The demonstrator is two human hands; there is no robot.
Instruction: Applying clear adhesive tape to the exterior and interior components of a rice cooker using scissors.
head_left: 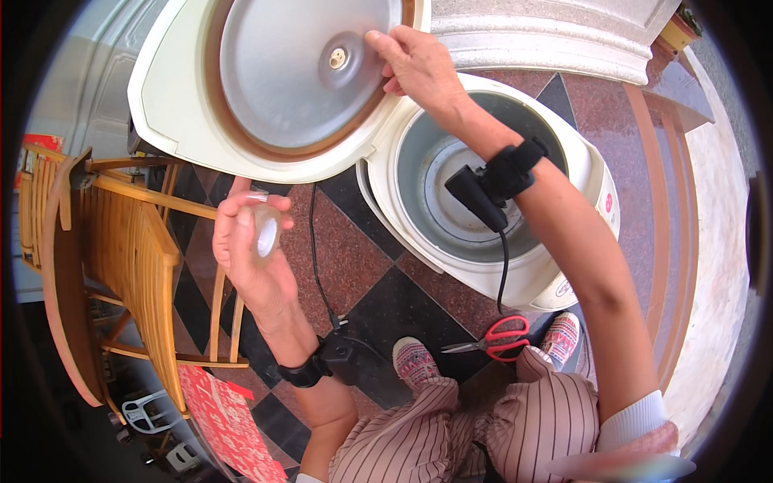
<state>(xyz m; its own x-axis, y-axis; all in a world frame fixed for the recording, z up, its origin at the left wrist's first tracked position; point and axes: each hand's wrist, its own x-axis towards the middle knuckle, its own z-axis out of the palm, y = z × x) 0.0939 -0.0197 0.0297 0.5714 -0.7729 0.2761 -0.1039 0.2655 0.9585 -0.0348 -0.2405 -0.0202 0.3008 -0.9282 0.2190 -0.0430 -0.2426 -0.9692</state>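
In my left hand [256, 253] is a roll of clear tape [266, 233], held between thumb and fingers. My right hand [419, 68] is at the edge of the open lid [153, 121] of a white rice cooker [592, 181]. Its thumb lies along the round metal inner plate [274, 72], near the small central fitting [337, 58], and the other fingers curl by the rim. Below my right forearm the cooker's grey inner well [435, 201] shows, with no pot seen in it. Both wrists wear black straps with small devices.
Red-handled scissors [506, 338] lie on the tiled floor [394, 310] by my feet. A black power cord [314, 258] with its plug runs between my hands. Wooden chairs [133, 249] stand at left, beside red printed paper [229, 419]. A pale stone base [539, 40] is behind.
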